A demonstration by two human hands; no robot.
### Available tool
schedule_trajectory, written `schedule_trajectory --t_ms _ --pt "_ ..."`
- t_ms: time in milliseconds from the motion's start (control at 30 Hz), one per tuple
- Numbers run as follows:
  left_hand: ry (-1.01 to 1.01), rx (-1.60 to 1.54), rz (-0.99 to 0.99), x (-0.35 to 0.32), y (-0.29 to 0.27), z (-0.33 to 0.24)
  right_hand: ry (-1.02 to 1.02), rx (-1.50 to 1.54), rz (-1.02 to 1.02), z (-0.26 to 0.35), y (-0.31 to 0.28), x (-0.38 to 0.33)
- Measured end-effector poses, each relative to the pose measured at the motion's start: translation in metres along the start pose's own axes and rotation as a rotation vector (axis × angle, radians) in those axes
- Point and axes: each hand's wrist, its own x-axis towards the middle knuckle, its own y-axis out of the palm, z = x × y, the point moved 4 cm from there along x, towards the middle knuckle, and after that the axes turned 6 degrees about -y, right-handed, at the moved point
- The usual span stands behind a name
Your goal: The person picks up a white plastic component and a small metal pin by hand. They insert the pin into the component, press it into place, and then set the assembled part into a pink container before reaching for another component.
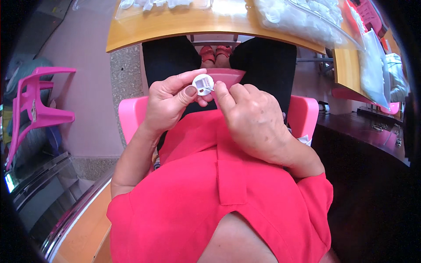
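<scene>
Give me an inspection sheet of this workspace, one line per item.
Surface: a wooden table stands across the far side, beyond the knees.
Job's things: a round white piece with a squarish recess, held above the lap; a thin greyish tip at its right edge.
Clutter: many small white parts in see-through containers on the table.
Hands: left hand grips the piece between thumb and fingers; right hand pinches the thin tip, its tool mostly hidden.
Cables: none identifiable for certain.
Surroundings: a pink plastic chair at left; a dark surface at right.
</scene>
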Motion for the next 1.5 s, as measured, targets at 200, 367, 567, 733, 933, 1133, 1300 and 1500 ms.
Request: schedule_trajectory --t_ms 200,367,567,733,933,1133,1300,1500 --pt "0.015 0.102 0.017 0.002 0.000 0.000 -0.038 -0.061 -0.098 0.002 0.001 0.004" --pt "-0.003 0.135 0.005 0.001 0.000 0.001 -0.077 -0.108 -0.150 0.004 0.004 0.004" --pt "-0.035 0.163 0.012 0.001 0.001 0.001 -0.110 -0.176 -0.064 0.007 0.006 0.003" --pt "-0.114 0.109 -0.010 -0.001 0.002 0.003 -0.279 -0.256 0.042 0.009 0.004 0.003" --pt "-0.143 0.056 -0.055 -0.003 0.001 0.006 -0.405 -0.296 0.079 0.009 0.005 0.004" --pt "-0.207 0.080 -0.066 -0.002 0.002 0.003 -0.447 -0.272 0.052 0.006 0.006 0.004" --pt "-0.241 0.096 -0.053 0.003 0.003 0.000 -0.394 -0.268 0.091 0.003 0.010 0.005" --pt "0.208 0.481 -0.295 0.012 0.005 -0.059 -0.131 -0.088 -0.072 -0.031 -0.009 0.006"
